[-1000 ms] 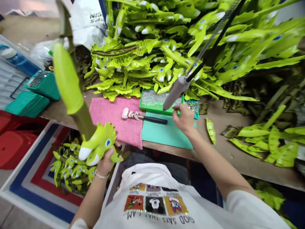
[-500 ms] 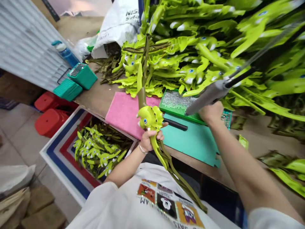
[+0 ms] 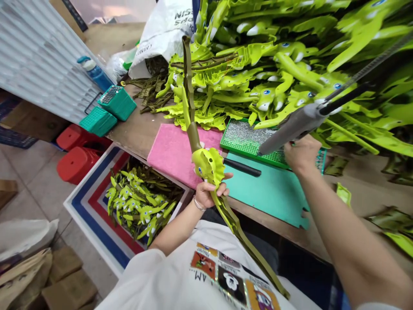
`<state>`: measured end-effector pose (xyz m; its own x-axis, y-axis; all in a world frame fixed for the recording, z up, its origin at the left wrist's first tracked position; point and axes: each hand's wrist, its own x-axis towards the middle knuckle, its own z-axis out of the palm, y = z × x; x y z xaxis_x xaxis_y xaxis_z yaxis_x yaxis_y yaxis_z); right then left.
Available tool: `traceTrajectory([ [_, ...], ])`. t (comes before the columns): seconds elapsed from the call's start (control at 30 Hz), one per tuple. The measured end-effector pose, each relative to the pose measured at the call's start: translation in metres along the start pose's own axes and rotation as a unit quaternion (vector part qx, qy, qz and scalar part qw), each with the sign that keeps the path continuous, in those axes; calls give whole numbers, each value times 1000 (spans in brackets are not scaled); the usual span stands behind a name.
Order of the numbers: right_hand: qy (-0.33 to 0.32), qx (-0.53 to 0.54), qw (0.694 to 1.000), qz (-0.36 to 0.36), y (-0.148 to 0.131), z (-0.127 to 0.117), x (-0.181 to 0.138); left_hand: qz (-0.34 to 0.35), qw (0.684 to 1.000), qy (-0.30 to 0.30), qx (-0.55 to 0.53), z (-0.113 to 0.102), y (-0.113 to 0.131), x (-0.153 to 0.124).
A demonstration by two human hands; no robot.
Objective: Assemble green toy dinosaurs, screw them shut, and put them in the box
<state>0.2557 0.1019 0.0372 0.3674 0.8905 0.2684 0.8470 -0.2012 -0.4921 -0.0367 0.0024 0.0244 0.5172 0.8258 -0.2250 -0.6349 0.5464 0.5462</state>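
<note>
My left hand (image 3: 209,193) is closed around a lime-green and olive plastic toy dinosaur (image 3: 206,165) with a frilled, horned head. One long olive piece points up toward the pile and another trails down across my lap. My right hand (image 3: 301,155) is curled at the right end of a green mesh tray (image 3: 238,153) holding many small metal screws. A grey hanging power screwdriver (image 3: 290,127) passes in front of that hand. The fingertips are partly hidden, so what they grip cannot be made out.
Lime-green dinosaur parts (image 3: 264,97) are heaped along the back. A pink cloth (image 3: 167,146), a teal mat (image 3: 258,189) and a black rod (image 3: 243,167) lie on the table. Left stand a striped box (image 3: 87,198) of dinosaurs, green baskets (image 3: 121,105) and red stools (image 3: 75,165).
The dinosaur's head has turned, so its frill faces me more and its face shows less. My right hand stays by the screw tray, shifted slightly right as the view moves.
</note>
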Motion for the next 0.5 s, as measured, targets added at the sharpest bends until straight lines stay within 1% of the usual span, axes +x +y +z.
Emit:
traceTrajectory([
  [0.07, 32, 9, 999, 6, 3, -7, -5, 1, 1000, -3, 26, 0, 0, -3],
  [0.13, 111, 22, 993, 17, 3, -17, -18, 17, 998, 20, 59, 2, 1, -7],
  [0.2, 207, 62, 976, 20, -7, -30, -42, 42, 993, 74, 83, 8, 0, -11],
  [0.23, 244, 92, 965, 10, -18, -37, -57, 58, 988, 109, 91, 12, -2, -13],
  [0.27, 245, 139, 959, -9, -32, -44, -75, 76, 982, 145, 99, 16, -4, -16],
  [0.3, 210, 174, 961, -38, -50, -51, -92, 92, 974, 177, 106, 20, -6, -18],
  [0.37, 106, 235, 962, -94, -90, -60, -126, 118, 960, 225, 119, 27, -12, -22],
  [0.4, 38, 271, 954, -124, -110, -63, -141, 124, 954, 243, 128, 29, -15, -24],
  [0.43, -9, 316, 937, -146, -129, -63, -153, 125, 947, 259, 140, 30, -18, -26],
  [0.47, -49, 340, 928, -147, -145, -62, -162, 121, 942, 273, 152, 30, -21, -28],
  [0.5, -74, 356, 920, -148, -159, -60, -169, 116, 937, 284, 167, 28, -24, -30],
])
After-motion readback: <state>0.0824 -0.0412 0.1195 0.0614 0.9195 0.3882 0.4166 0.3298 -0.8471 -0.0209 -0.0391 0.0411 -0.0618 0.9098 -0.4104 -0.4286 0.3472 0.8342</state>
